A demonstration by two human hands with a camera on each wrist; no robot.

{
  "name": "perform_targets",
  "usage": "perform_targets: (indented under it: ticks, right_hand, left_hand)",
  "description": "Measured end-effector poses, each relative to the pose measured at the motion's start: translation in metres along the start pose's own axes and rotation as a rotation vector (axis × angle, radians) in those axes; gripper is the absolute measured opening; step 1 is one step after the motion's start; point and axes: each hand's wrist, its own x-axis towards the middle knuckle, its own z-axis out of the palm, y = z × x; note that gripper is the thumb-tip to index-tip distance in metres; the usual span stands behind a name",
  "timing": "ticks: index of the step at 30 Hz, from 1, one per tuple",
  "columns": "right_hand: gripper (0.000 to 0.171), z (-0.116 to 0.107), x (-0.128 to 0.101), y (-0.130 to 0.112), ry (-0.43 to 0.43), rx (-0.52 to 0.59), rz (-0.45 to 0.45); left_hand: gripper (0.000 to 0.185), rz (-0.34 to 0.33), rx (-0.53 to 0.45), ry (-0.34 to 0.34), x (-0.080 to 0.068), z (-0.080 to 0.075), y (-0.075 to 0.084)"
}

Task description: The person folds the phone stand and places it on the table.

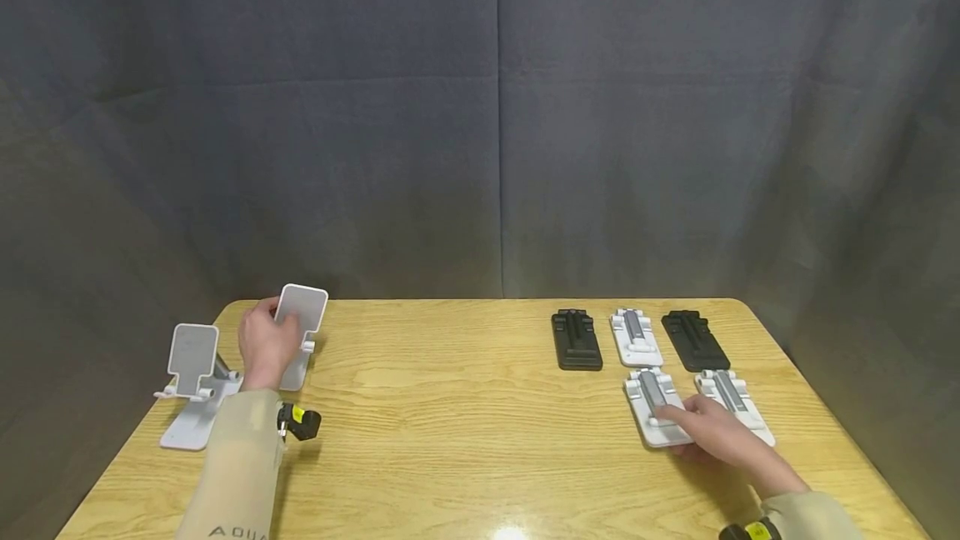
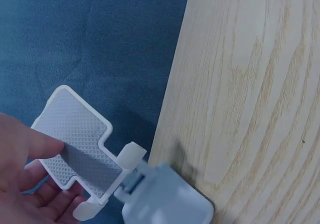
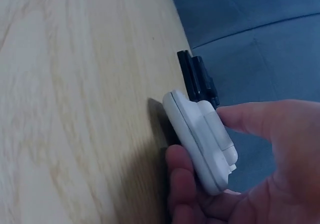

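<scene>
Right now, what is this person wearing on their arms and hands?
Both hands, the left hand and right hand, are bare. Beige long sleeves cover both arms; the left carries dark lettering near the frame's bottom. A black and yellow device sits at each wrist.

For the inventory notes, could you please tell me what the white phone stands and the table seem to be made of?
The white stand in the left hand looks like matte moulded plastic, its plate covered by a finely dotted, perhaps rubbery pad. The folded stand the right hand holds looks like smooth plastic. The table shows light wood grain, possibly veneer or laminate.
</scene>
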Motion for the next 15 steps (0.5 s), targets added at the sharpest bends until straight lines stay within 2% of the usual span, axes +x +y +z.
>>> perform_targets:
  ticks: [5, 11, 15]
  right_hand:
    - [0.048, -0.001, 0.001, 0.000, 0.010, -0.105, -0.012]
    - [0.055, -0.003, 0.003, 0.001, 0.041, -0.276, -0.041]
    - [0.057, -0.003, 0.003, 0.002, 0.060, -0.327, -0.050]
  left_hand:
    - [0.036, 0.012, -0.013, 0.017, -0.001, -0.001, 0.002]
    - [0.034, -0.028, -0.063, -0.008, -0.005, -0.005, 0.011]
    - [0.037, -0.039, -0.122, -0.023, -0.006, -0.007, 0.021]
